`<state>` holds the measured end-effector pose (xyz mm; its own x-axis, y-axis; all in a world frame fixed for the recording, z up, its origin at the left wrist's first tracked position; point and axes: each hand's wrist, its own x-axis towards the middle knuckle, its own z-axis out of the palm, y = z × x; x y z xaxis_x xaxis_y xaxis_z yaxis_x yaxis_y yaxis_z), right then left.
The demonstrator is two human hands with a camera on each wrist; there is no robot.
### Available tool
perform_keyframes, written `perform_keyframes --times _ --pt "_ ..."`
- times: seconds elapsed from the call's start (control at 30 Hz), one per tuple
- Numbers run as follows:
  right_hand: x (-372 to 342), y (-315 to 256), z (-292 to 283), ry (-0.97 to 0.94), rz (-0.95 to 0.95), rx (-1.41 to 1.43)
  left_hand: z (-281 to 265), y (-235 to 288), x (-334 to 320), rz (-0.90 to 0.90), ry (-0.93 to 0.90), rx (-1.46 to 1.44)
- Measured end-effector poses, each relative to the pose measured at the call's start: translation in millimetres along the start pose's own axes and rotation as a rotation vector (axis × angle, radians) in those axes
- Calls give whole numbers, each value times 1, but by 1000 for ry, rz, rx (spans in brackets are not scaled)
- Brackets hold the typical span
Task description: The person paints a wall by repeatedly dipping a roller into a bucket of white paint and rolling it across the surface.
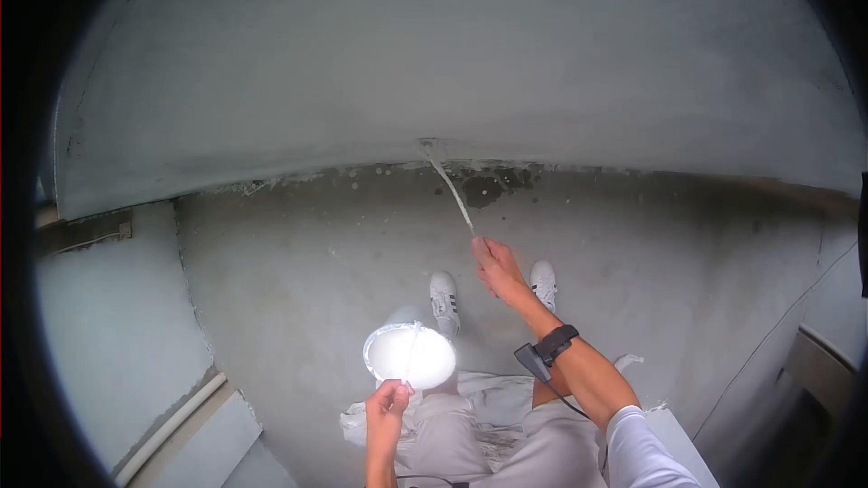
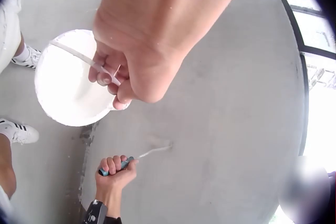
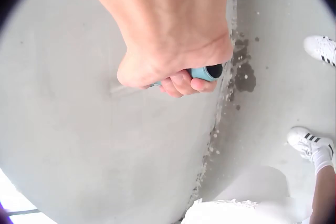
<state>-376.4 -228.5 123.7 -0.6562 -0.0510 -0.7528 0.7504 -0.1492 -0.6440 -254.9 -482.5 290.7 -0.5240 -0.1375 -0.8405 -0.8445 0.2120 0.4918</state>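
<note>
My left hand (image 1: 386, 411) grips the thin white bail handle (image 2: 79, 54) of a white bucket (image 2: 55, 90), which hangs in front of my legs. The bucket's inside (image 1: 402, 357) looks bright white. In my right hand (image 1: 500, 269) is a tool with a teal grip (image 3: 205, 73) and a long thin white-coated shaft (image 1: 452, 192). Its far end meets the lower part of the grey wall (image 1: 506, 63), just above the floor line; the shape of that end is too small to make out. Fingers curl round the teal grip in both wrist views.
Dark wet patches and white spatters (image 1: 488, 190) mark the grey floor (image 1: 298, 289) along the wall's foot. My white shoes (image 1: 443, 298) stand close behind. At left lies a pale pipe (image 1: 172, 429) beside a ledge. A thin cable (image 1: 768, 334) runs at right. Windows (image 2: 320, 87) show in the left wrist view.
</note>
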Motion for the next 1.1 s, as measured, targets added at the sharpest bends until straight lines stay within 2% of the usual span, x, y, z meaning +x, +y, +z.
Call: perform_keyframes --times 0.07,0.17,0.3,0.4,0.5,0.7,0.83,0.93,1.1 --pt "17 -3 61 -4 -119 -69 -38 -8 -7 -6 50 -9" --pt "39 -13 143 -63 -134 -46 -84 -20 -7 2 114 -33" --pt "54 -15 174 -80 -174 -110 -101 -16 -4 8 191 16" --pt "39 -19 143 -79 -134 -78 -104 -6 -5 33 192 72" --pt "32 5 73 -21 -174 -116 -87 5 -8 73 165 123" --pt "-92 -39 -61 145 -54 -62 -54 62 -50 97 8 208" --pt "-213 -131 -48 301 -20 89 -104 140 -105 121 -185 177" --pt "-285 -184 -41 414 -12 78 -130 180 -131 164 -322 170" --pt "-346 -258 17 619 -24 70 -189 227 -140 163 -533 106"
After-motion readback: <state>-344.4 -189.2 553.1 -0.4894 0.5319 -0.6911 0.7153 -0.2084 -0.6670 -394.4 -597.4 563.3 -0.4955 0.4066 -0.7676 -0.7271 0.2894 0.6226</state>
